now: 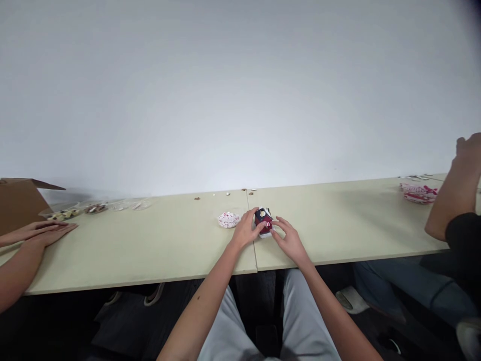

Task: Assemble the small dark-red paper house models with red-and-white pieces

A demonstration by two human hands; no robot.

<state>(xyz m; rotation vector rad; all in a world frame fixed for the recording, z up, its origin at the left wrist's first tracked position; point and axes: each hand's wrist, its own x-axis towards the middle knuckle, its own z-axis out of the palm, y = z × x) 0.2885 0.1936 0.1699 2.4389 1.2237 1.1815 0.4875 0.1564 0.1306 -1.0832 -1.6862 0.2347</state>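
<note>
A small dark red and navy item with white edges (264, 218) lies on the table just right of the seam; its exact kind I cannot make out. My left hand (246, 229) grips it from the left, with the thumb over its front and the fingers along its far left side. At its right edge is my right hand (288, 239), fingers apart and fingertips close to or touching the item. Just left of my left hand sits a clear dish of white pieces with red marks (229, 219).
Small brown and white bits (197, 198) lie near the wall. At the left, a co-worker's hands (48, 233) rest by clear trays of pieces (95, 207) and a cardboard box (22, 203). Rightward, another person's arm (456, 185) is beside a pink-and-white bundle (419, 194).
</note>
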